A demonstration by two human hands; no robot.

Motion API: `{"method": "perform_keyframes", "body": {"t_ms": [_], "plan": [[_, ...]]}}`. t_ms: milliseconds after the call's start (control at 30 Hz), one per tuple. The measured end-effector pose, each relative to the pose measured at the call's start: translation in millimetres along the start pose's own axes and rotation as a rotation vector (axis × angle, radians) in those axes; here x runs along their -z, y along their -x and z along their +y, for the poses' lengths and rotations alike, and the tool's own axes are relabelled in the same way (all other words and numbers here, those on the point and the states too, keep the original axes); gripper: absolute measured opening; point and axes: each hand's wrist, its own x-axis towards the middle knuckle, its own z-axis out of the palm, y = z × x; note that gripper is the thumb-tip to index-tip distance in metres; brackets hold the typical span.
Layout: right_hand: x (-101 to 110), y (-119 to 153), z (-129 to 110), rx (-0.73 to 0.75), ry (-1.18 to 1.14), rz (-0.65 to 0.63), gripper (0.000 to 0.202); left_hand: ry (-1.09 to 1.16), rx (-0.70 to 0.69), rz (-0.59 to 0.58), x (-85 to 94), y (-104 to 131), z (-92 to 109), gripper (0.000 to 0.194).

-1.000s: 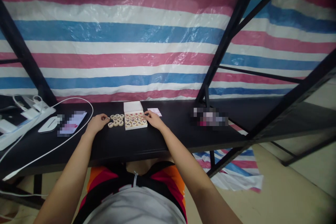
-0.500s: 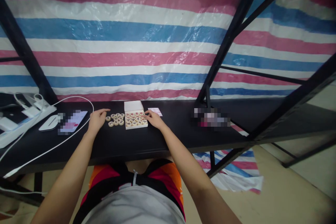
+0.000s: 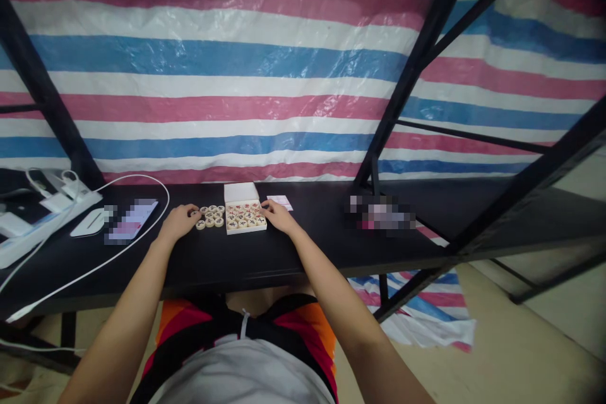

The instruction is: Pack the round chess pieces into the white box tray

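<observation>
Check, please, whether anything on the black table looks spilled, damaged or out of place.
Nothing looks spilled or damaged. Only the white cable looks untidy: it curves past the phone, and its end lies at the front edge of the table. The xiangqi pieces outside the open box sit close together.

White cable [image 3: 141, 175] looping around phone [image 3: 132, 219]; power strip [image 3: 42, 227] farther left; striped sheeting [image 3: 237, 57] behind.

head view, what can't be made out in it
All in the head view:
Phone: screen blurred by pixelation
Power strip: cut off by the left edge
Under left hand: the hand hides whether anything is gripped
Box: right rim partly behind right hand
Card: print too small
</observation>
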Motion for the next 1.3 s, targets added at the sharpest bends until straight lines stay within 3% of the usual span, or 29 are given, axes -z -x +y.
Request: {"method": "perform_keyframes", "body": {"t_ms": [200,333,400,500,567,667,767,967,1100,1300], "plan": [[-0.4,-0.1,-0.3,-0.005,-0.004,0.003,0.026,0.045,0.031,0.002,-3.1,-1.4,-5.6,0.03],[-0.9,-1.3,0.6,0.017,0.001,0.024,0.028,0.162,0.013,0.151,3.6,4.1,8.3,0.031],[-0.3,-1.4,-1.0,0.062,0.011,0.114,0.028,0.21,-0.102,0.218,5.7,9.8,24.1,0.032],[1.7,1.1,-9.3,0.156,-0.007,0.228,0.027,0.148,-0.438,0.209,3.1,20.1,53.0,0.03],[3.0,5.0,-18.6,0.228,-0.041,0.192,0.023,0.098,-0.645,0.179,-2.0,25.8,69.0,0.03],[4.0,13.2,-33.6,0.309,-0.083,0.063,0.023,0.062,-0.786,0.22,-10.5,29.9,80.6,0.027],[3.1,20.7,-44.0,0.316,-0.121,-0.043,0.025,0.043,-0.85,0.305,-16.0,30.8,82.6,0.024],[-3.5,24.1,-45.2,0.284,-0.309,-0.114,0.029,0.015,-0.931,0.474,-20.2,32.3,90.2,0.018],[-6.4,23.8,-44.1,0.245,-0.39,-0.173,0.029,0.003,-0.938,0.489,-22.1,32.3,91.1,0.018],[-8.4,23.2,-45.3,0.264,-0.365,-0.089,0.026,0.001,-0.938,0.462,-20.1,34.4,93.9,0.018]]}}
